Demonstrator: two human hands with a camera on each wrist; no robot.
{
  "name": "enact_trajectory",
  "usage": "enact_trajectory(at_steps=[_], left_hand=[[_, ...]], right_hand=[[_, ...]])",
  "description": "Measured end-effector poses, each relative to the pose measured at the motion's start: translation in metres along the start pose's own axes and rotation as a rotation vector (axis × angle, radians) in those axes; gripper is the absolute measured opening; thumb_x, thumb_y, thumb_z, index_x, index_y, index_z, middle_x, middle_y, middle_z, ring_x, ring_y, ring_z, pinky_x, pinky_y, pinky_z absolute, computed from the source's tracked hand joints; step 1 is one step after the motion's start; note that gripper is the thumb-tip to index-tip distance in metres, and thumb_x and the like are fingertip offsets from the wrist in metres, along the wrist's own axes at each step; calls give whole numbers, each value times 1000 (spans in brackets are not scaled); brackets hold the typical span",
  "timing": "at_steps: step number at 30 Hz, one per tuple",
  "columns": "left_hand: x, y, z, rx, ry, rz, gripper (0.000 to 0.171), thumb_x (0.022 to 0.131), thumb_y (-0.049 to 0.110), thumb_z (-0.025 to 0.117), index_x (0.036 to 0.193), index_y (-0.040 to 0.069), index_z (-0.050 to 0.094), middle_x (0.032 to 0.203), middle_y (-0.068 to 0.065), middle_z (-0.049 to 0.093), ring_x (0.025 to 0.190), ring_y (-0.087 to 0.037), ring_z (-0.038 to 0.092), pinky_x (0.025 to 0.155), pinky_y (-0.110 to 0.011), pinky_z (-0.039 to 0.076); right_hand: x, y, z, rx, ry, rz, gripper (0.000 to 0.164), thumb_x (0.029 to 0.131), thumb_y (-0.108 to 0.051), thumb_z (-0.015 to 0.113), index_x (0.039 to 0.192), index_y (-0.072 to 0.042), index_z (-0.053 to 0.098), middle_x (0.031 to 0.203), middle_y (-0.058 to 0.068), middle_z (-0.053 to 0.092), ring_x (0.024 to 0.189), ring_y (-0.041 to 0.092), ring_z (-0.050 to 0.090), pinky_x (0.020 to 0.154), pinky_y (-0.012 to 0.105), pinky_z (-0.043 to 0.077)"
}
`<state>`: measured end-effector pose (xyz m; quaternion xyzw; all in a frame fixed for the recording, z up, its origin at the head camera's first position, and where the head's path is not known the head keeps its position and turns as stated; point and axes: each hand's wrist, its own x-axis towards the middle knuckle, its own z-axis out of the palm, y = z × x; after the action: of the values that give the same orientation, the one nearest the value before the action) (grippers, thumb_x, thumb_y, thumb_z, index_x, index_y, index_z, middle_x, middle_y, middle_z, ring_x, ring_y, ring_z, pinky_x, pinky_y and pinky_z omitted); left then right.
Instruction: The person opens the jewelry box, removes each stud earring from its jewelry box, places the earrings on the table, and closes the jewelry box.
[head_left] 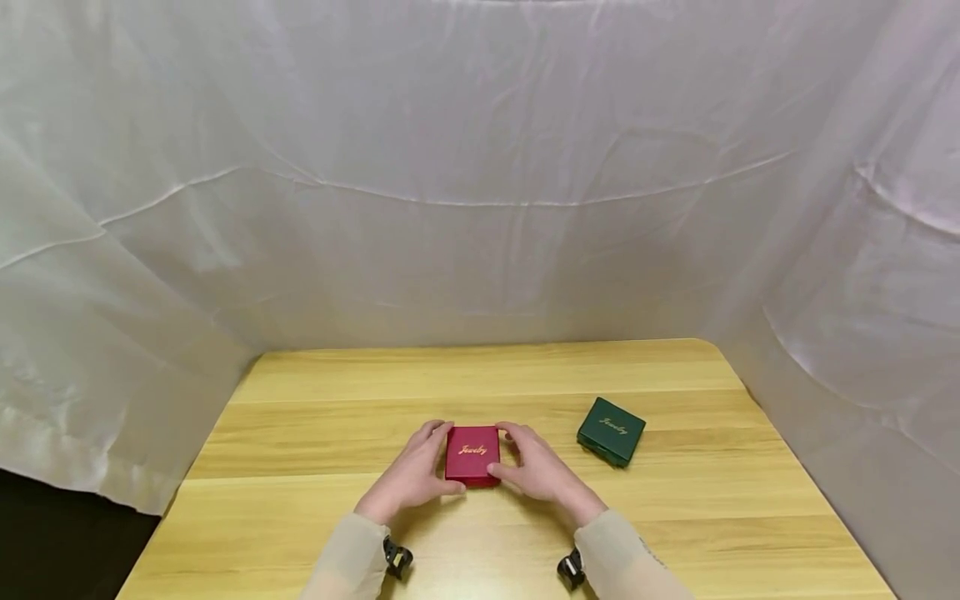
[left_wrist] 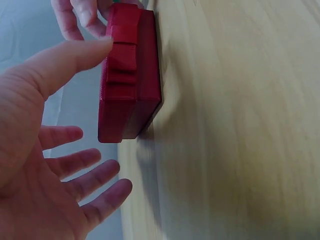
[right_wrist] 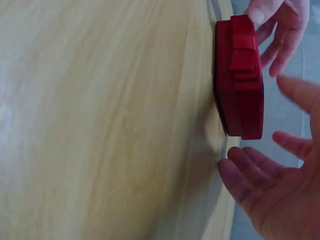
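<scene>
A red jewelry box (head_left: pixel 472 452) with gold "Jewelry" lettering lies on the wooden table, its lid down. On its front side is a red ribbon bow (left_wrist: pixel 123 57). My left hand (head_left: pixel 420 468) is at the box's left side, thumb tip at the bow and the other fingers loosely spread apart from the box. At the right side, my right hand (head_left: pixel 534 465) has its thumb over the near right corner and relaxed fingers beside the box, as the right wrist view shows. Right of both hands sits a dark green jewelry box (head_left: pixel 611 432), also closed and turned at an angle.
The wooden table (head_left: pixel 315 433) reaches back to a pale cloth curtain (head_left: pixel 480 250), which hangs behind it and along both sides. Black camera mounts (head_left: pixel 397 558) are strapped at the wrists over light sleeves. A dark area lies beyond the table's left edge.
</scene>
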<state>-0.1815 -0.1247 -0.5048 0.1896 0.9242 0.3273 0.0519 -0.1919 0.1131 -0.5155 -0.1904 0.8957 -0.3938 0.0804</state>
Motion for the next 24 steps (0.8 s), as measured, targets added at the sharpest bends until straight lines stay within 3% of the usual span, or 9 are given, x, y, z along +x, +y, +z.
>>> enact_trajectory(at_steps=[4, 11, 17, 24], left_hand=[[5, -1, 0, 31, -21, 21, 107, 66, 28, 92, 150, 0, 33, 152, -24, 30, 136, -42, 34, 106, -58, 35], [11, -4, 1, 41, -52, 55, 107, 63, 20, 93, 148, -4, 34, 152, -23, 32, 136, -41, 35, 108, -54, 34], [15, -7, 2, 10, -101, 65, 102, 67, 16, 90, 148, -6, 33, 148, -18, 38, 132, -34, 42, 108, -48, 36], [18, -7, 3, -4, -101, 68, 95, 68, 16, 89, 145, -7, 37, 139, -15, 46, 123, -29, 50, 105, -45, 41]], right_hand=[[0, 2, -1, 2, -45, -32, 88, 79, -38, 82, 149, -7, 37, 142, 17, 46, 128, 34, 47, 106, 54, 36], [5, 3, -2, -26, -109, -46, 106, 67, -23, 91, 152, -2, 30, 148, 17, 39, 135, 36, 38, 110, 54, 30], [12, 4, 1, -74, -138, -37, 106, 65, -17, 91, 151, -4, 31, 146, 15, 41, 133, 31, 41, 109, 50, 34], [22, 3, 4, -93, -132, -33, 101, 63, -13, 92, 147, -4, 36, 138, 12, 48, 125, 29, 48, 105, 49, 39]])
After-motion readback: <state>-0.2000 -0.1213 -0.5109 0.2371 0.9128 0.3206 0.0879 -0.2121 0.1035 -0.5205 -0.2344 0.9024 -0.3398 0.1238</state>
